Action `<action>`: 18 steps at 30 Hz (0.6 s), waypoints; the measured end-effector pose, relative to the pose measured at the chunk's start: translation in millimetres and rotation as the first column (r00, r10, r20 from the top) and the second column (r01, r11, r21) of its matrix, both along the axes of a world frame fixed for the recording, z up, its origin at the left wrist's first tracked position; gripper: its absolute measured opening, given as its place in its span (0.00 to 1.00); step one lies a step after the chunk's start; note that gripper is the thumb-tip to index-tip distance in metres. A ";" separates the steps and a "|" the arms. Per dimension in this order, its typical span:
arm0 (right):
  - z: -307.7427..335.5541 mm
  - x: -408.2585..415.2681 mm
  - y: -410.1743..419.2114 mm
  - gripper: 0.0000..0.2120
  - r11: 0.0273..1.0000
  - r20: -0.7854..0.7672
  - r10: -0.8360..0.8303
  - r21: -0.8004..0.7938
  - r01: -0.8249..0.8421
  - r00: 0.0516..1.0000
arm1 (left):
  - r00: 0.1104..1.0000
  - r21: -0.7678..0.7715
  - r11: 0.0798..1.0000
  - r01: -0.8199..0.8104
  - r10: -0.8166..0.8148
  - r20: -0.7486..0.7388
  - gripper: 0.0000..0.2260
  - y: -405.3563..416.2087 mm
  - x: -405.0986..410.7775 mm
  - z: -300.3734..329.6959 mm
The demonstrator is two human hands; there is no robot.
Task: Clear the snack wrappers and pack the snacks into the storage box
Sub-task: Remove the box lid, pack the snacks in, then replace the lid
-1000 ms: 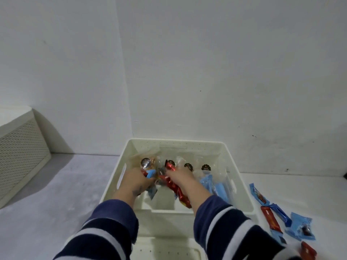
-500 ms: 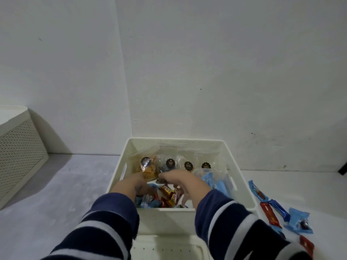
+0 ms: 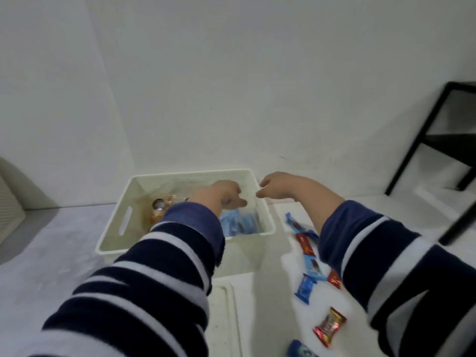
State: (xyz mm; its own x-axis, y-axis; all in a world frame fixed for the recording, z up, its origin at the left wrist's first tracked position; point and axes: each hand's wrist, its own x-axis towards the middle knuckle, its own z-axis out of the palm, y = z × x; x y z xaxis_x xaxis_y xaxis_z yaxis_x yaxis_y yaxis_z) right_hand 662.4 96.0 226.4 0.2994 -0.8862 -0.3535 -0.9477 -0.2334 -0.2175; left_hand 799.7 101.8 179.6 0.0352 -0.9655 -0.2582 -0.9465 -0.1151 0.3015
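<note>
The cream storage box [image 3: 123, 222] stands on the white surface against the wall. Inside it I see blue snack packs [image 3: 240, 224] and a clear bag of golden snacks [image 3: 161, 206]. My left hand [image 3: 222, 195] hovers over the box's inside, fingers loosely curled, with nothing in it. My right hand [image 3: 279, 185] is raised above the box's right rim, fingers curled and holding nothing. Several loose snacks lie to the right of the box: a red bar [image 3: 305, 243], blue packs [image 3: 305, 288] and a red-gold candy [image 3: 329, 328].
A cream lid [image 3: 226, 315] lies in front of the box. A black metal frame [image 3: 438, 140] stands at the right by the wall. A perforated cream cabinet [image 3: 9, 210] is at the far left.
Both hands have let go of the snacks and lifted out of the box; the right hand has moved to the right over the rim. The view has swung right.
</note>
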 end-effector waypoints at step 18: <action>-178.1 -228.2 -97.0 0.20 0.991 0.096 -0.051 0.126 0.038 0.994 | 0.989 -0.013 0.998 0.056 -0.058 -0.137 0.16 -101.6 -214.0 -169.9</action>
State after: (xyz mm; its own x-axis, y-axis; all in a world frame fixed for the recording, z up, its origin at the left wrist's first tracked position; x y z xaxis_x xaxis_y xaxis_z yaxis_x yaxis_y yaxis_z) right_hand 434.1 -0.9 48.3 0.2996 -0.8507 -0.4319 -0.9290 -0.1570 -0.3352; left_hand 585.7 0.2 9.7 -0.0551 -0.9671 -0.2484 -0.9010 -0.0591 0.4298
